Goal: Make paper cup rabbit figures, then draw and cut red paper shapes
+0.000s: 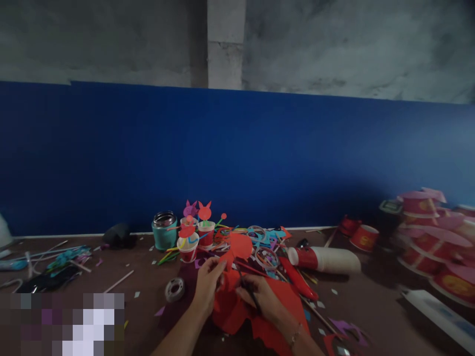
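Note:
My left hand pinches a piece of red paper whose rounded upper part stands up in front of me. In my right hand is a dark pair of scissors, fingers curled round the handles and blades at the paper's lower edge. Whether the blades are apart is too dim to tell. Below both hands lies a larger red sheet with ragged cut edges. A roll of tape rests left of my left hand. Just beyond stand paper cups with animal-shaped paper cutouts on straws.
A teal metal jar stands at the back left. Loose straws and paper scraps are heaped behind my hands. A stack of white cups lies on its side at right. Red cup crafts crowd the far right, before the blue wall.

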Action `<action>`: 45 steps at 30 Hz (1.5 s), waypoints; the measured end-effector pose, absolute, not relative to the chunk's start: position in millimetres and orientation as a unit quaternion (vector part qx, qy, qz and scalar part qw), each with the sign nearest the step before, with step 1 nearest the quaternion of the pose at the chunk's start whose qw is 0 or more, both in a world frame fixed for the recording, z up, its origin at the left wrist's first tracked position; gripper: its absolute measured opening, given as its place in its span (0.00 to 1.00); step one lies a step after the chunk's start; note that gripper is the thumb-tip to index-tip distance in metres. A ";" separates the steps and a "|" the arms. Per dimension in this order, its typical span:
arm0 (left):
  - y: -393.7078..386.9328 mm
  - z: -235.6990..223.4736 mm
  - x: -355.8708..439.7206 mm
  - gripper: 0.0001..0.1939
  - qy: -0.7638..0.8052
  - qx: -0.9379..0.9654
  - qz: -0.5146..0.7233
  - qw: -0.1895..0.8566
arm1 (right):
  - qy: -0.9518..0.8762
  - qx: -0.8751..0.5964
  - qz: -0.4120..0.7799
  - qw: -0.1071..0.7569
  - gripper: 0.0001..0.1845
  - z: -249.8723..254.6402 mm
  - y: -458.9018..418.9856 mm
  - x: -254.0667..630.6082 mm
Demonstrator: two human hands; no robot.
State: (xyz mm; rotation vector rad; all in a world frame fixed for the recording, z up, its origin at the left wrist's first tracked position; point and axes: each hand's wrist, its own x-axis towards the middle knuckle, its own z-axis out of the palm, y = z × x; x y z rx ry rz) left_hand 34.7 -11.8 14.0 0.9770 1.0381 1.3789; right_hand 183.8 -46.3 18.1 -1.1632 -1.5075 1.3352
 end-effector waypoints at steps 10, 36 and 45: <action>-13.6 13.4 38.0 0.19 0.417 0.410 0.571 0.577 | -0.599 -0.496 0.505 0.375 0.15 23.2 -45.0 187.5; -21.1 15.2 46.6 0.19 0.388 0.364 0.555 0.640 | -0.575 -0.422 0.543 0.444 0.22 29.7 -51.5 175.6; -22.9 18.6 46.6 0.20 0.384 0.360 0.552 0.646 | -0.558 -0.435 0.533 0.464 0.23 23.4 -49.3 174.9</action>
